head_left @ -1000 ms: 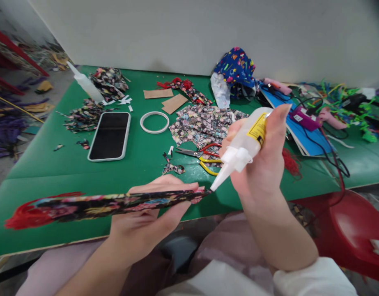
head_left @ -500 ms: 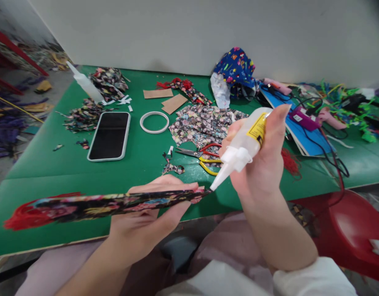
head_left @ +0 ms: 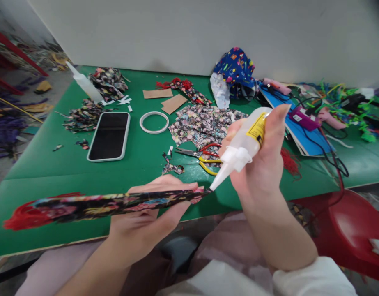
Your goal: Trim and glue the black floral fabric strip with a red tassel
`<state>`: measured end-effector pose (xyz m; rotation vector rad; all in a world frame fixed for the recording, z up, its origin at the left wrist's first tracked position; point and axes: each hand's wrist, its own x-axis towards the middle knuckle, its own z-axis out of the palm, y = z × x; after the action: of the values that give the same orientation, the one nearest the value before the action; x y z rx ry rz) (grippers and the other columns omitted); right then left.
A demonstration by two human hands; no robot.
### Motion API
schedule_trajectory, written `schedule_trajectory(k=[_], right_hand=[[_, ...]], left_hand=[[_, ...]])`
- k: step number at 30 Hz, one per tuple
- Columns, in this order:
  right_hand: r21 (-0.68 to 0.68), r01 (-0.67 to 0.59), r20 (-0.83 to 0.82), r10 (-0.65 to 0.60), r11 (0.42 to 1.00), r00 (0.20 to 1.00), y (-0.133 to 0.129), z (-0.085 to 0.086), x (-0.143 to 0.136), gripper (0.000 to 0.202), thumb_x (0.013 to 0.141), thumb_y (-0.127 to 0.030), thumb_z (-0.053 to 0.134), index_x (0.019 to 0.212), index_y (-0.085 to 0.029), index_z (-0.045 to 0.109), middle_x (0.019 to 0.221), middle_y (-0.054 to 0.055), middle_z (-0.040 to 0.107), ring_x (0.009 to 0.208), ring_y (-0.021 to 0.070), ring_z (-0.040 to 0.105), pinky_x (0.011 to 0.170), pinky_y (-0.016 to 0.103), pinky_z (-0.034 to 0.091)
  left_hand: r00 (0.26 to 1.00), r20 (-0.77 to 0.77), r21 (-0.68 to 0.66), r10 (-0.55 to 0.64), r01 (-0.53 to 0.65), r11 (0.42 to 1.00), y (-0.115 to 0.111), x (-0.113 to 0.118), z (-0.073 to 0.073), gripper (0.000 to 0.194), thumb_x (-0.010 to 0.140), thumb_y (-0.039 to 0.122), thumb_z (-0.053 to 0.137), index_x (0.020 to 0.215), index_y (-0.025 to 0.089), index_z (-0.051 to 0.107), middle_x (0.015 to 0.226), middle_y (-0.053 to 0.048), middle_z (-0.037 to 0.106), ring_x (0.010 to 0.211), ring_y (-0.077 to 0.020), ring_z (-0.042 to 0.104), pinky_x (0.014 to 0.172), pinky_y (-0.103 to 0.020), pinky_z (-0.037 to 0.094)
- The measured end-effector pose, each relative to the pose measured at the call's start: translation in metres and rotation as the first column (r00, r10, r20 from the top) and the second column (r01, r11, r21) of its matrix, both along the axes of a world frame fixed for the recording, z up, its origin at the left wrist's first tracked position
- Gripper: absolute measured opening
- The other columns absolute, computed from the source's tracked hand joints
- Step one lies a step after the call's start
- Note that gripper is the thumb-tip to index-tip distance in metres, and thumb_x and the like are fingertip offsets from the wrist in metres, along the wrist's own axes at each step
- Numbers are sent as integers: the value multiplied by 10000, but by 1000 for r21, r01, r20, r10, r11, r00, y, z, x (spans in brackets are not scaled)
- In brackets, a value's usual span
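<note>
Between the thumb and fingers of my left hand (head_left: 149, 226) is a long folded strip of black floral fabric (head_left: 115, 204), pinched near its pointed right end. Red threads (head_left: 29, 216) spill from its left end. My right hand (head_left: 263, 160) is wrapped round a translucent glue bottle (head_left: 252, 129) with a yellow label, tipped nozzle-down. The nozzle tip meets the point of the fabric strip; whether glue is coming out cannot be made out. Just beyond the hands lie scissors (head_left: 204, 156) with red and yellow handles, partly on a flat piece of floral fabric (head_left: 195, 123).
On the green table (head_left: 140, 164) are a phone (head_left: 109, 135), a tape roll (head_left: 141, 122), brown cards (head_left: 174, 103), fabric scraps (head_left: 83, 116) and a second bottle (head_left: 86, 86). A blue patterned cloth (head_left: 235, 68) and a purple glue gun (head_left: 304, 118) with cables lie right. A red stool (head_left: 355, 222) stands below.
</note>
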<state>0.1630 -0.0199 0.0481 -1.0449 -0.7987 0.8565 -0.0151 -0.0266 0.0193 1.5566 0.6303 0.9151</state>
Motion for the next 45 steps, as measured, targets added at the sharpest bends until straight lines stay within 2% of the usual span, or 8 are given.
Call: schedule_trajectory(k=[4, 7, 12, 18, 23, 29, 37, 45], right_hand=[[-29, -13, -1, 13, 999, 1000, -1, 0, 1, 643, 892, -636, 222, 552, -237, 595, 385, -31, 360, 381, 85, 394, 387, 257, 257], [-15, -19, 0, 19, 1000, 1000, -1, 0, 1, 638, 888, -641, 236, 554, -232, 594, 384, -32, 362, 385, 84, 398, 389, 255, 254], [-5, -8, 4, 8, 1000, 1000, 0, -1, 1, 625, 867, -665, 275, 557, -231, 600, 396, -33, 379, 370, 77, 403, 372, 252, 265], [-83, -63, -22, 62, 995, 998, 1, 1, 0, 640, 868, -669, 206, 551, -239, 559, 390, -53, 346, 309, 39, 316, 336, 231, 206], [-120, -89, -62, 82, 989, 995, 2, 1, 0, 627, 863, -674, 197, 553, -239, 525, 393, -58, 319, 309, 47, 280, 333, 234, 176], [-99, -104, -142, 90, 990, 986, 3, 1, 0, 569, 845, -677, 293, 571, -241, 534, 377, -61, 309, 316, 71, 270, 343, 263, 166], [-135, -119, -134, 101, 984, 986, 5, -1, 0, 629, 810, -734, 286, 523, -241, 551, 374, -52, 311, 300, 58, 235, 315, 234, 158], [-131, -132, -131, 115, 983, 985, 3, 0, -1, 637, 833, -710, 263, 532, -233, 560, 384, -51, 315, 305, 52, 267, 310, 233, 159]], left_hand=[[1000, 2, 36, 22, -22, 999, 1, 1, 1, 595, 688, -113, 579, 978, 393, 698, 868, 101, 705, 776, -90, 659, 669, -150, 535], [999, -2, 31, 36, -36, 999, 1, 2, 2, 517, 688, -92, 597, 934, 345, 722, 837, 73, 712, 757, -113, 665, 634, -168, 539], [1000, -3, -26, 19, -19, 999, 1, 2, 1, 591, 704, -93, 587, 953, 431, 697, 865, 126, 702, 793, -76, 647, 678, -144, 526], [1000, -21, -49, -5, 4, 999, 1, 1, 2, 587, 728, -79, 576, 960, 449, 690, 869, 137, 699, 795, -67, 625, 708, -153, 523], [999, -30, -49, 11, -12, 999, 1, 2, 1, 565, 733, -64, 583, 941, 449, 694, 855, 140, 701, 793, -69, 620, 701, -154, 522], [995, -82, -23, 56, -58, 998, 2, 2, 1, 367, 741, 11, 619, 882, 327, 741, 807, 56, 708, 724, -107, 631, 652, -193, 539], [990, -107, 13, 95, -94, 995, 1, 4, 4, 251, 747, 76, 634, 822, 287, 748, 780, 31, 715, 709, -138, 657, 643, -229, 561], [992, -109, -11, 56, -57, 998, 1, 3, 4, 346, 749, 14, 617, 862, 318, 738, 815, 68, 707, 690, -93, 646, 691, -190, 549]])
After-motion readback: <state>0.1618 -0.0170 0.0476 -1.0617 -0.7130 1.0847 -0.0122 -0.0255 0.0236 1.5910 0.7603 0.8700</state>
